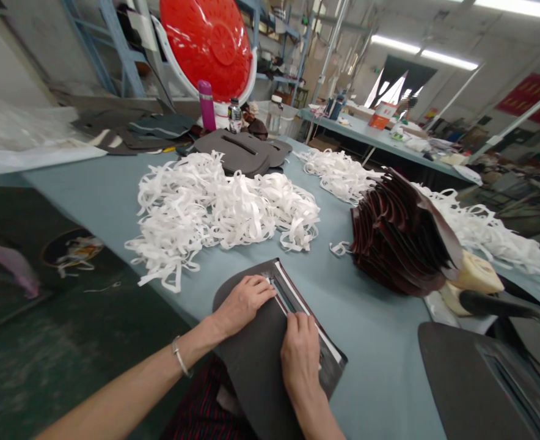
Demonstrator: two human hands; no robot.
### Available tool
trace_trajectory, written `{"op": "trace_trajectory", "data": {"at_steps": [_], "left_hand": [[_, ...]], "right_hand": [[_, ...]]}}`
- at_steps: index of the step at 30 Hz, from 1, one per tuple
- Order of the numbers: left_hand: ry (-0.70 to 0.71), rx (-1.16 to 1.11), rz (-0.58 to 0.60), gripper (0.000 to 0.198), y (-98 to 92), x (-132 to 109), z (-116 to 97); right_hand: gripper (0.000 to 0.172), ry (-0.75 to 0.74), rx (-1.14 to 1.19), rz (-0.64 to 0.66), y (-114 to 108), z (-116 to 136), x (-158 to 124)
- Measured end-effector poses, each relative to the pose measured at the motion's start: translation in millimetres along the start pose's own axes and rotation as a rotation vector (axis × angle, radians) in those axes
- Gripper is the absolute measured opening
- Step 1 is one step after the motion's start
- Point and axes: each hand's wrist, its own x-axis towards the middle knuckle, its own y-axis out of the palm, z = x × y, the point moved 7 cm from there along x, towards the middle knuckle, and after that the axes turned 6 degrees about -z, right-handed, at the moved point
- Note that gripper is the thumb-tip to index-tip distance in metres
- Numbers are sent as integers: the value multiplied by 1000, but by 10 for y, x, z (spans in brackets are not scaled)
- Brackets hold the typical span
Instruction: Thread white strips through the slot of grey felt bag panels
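Bench (pixel 375 379) with a blue-green top fills the middle of the head view, and a dark grey panel (pixel 258 366) lies across its near edge, the lower part reaching over the person's striped clothing (pixel 201 406). A long slot (pixel 286 296) runs beside the panel's straight edge, with a white strip (pixel 294 286) along it. The left hand (pixel 246 300) rests on the panel near the slot's far end, fingers together and bent, tips at the slot's border. The right hand (pixel 301 348) sits closer to the person, fingers curled over the same border. Both thumbs are hidden, so I cannot tell whether either grip is narrow on something or merely pressing down. A bracelet (pixel 179 356) circles the left wrist.

Beyond the panel spreads a heap of white ribbons (pixel 247 211); behind that, farther from the panel, are more grey pieces (pixel 240 156) and a purple bottle (pixel 206 107). Right of the panel, well apart, stands a bundle of dark red sheets (pixel 393 238). Farther right and nearer the person is another slotted grey panel (pixel 457 360).
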Motion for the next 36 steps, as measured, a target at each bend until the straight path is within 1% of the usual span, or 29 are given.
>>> {"op": "trace_trajectory", "data": {"at_steps": [3, 5, 6, 8, 10, 12, 15, 18, 22, 24, 26, 29, 31, 33, 36], "left_hand": [[3, 2, 4, 27, 32, -13, 13], [4, 3, -11, 28, 54, -21, 30], [4, 3, -19, 28, 64, -23, 39], [4, 5, -27, 27, 85, -26, 53], [3, 10, -21, 27, 102, -28, 59], [6, 14, -9, 27, 113, -31, 52], [5, 21, 1, 28, 116, -37, 45], [-5, 25, 10, 28, 124, -39, 67], [2, 24, 4, 28, 122, -27, 69], [5, 30, -11, 29, 112, -26, -4], [22, 24, -6, 31, 119, -44, -157], [95, -17, 62, 32, 182, -96, -448], [94, -21, 92, 33, 199, -115, -515], [27, 20, 76, 34, 159, -101, -416], [-64, 94, 35, 35, 54, -57, -151]], "right_hand": [[26, 2, -43, 18, 96, 186, 267], [25, -2, -64, 21, 132, 224, 300], [25, -2, -70, 25, 134, 204, 257], [26, -5, -81, 32, 94, 100, 66], [28, -27, -88, 12, -20, -47, -210], [31, -73, -83, -37, -177, -189, -491], [33, -140, -52, -95, -353, -337, -786], [33, -130, -7, -107, -389, -411, -882], [30, -45, 49, -126, -368, -456, -861], [30, -54, 71, -130, -364, -446, -843], [34, -78, 76, -141, -368, -433, -832], [40, -102, 47, -139, -346, -434, -827], [41, -120, 27, -144, -325, -440, -832], [39, -138, 17, -164, -311, -453, -845], [37, -164, 10, -178, -279, -483, -876]]}}
